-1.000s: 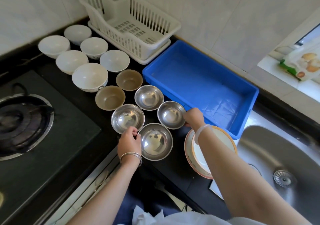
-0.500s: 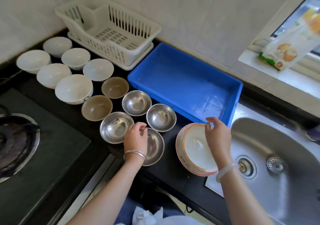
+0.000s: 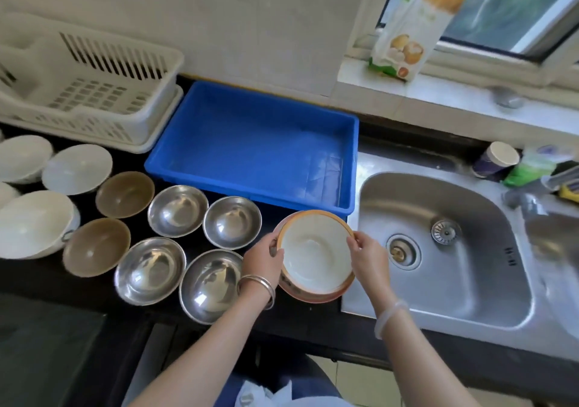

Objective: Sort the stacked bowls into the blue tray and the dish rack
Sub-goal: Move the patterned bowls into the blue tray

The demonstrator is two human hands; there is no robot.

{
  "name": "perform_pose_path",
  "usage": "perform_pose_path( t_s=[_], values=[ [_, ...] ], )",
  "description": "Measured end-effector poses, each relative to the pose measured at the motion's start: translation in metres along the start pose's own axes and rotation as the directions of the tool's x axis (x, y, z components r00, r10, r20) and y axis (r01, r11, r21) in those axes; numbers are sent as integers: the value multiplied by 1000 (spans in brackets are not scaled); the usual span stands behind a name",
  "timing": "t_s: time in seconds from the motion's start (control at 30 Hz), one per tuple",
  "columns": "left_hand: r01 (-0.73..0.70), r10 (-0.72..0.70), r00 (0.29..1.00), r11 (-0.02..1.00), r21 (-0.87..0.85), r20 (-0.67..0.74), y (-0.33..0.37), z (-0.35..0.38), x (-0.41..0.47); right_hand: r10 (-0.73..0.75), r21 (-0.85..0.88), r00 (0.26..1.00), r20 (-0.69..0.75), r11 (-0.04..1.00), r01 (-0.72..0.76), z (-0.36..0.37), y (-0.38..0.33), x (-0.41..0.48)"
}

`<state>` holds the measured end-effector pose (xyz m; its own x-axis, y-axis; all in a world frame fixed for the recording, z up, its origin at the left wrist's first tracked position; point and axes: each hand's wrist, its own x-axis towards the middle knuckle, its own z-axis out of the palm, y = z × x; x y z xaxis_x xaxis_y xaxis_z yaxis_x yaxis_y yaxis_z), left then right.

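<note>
Steel glints nearest me: four round stainless steel bowls (image 3: pixel 188 243) sit in a cluster on the black counter (image 3: pixel 37 281), the closest one just beside my left wrist with its silver bangles (image 3: pixel 257 284). My left hand (image 3: pixel 262 256) grips the left rim of a white ceramic bowl with an orange band (image 3: pixel 315 254), fingers curled over the edge and clamped on it. My right hand (image 3: pixel 369 257) pinches the right rim of the same bowl between thumb and fingertips; a pale bangle (image 3: pixel 390 315) circles that wrist. The bowl sits tilted inside a second orange-rimmed dish (image 3: pixel 310 295) beneath it, at the counter's edge beside the stainless steel sink (image 3: pixel 454 281).

Left of the steel bowls stand two brown bowls (image 3: pixel 97 246), then several white bowls (image 3: pixel 34 221) running off the frame's left side.

Further back, just behind the bowl I hold, lies the rectangular blue plastic tray (image 3: pixel 250 146), nothing in it. To its left, touching it, is the white slatted plastic dish rack (image 3: pixel 87 93). On the windowsill beyond leans a printed food packet (image 3: pixel 413 21).
</note>
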<state>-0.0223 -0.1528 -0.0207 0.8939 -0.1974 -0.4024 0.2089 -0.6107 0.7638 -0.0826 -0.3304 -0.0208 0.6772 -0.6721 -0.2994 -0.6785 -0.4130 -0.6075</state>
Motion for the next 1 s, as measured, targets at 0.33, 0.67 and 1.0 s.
perform_pose_path(
  t_s=[0.33, 0.67, 1.0],
  values=[
    [-85, 87, 996, 977, 196, 0, 5, -9, 22, 139, 139, 986, -89, 982, -126, 14, 0, -36],
    [-149, 141, 989, 968, 200, 54, 21, -15, 25, 170, 103, 978, -124, 982, -157, 2, -7, -41],
    [-277, 245, 949, 949, 149, 199, 78, 12, 14, 273, 206, 909, -316, 955, -215, -69, 18, -54]
  ],
)
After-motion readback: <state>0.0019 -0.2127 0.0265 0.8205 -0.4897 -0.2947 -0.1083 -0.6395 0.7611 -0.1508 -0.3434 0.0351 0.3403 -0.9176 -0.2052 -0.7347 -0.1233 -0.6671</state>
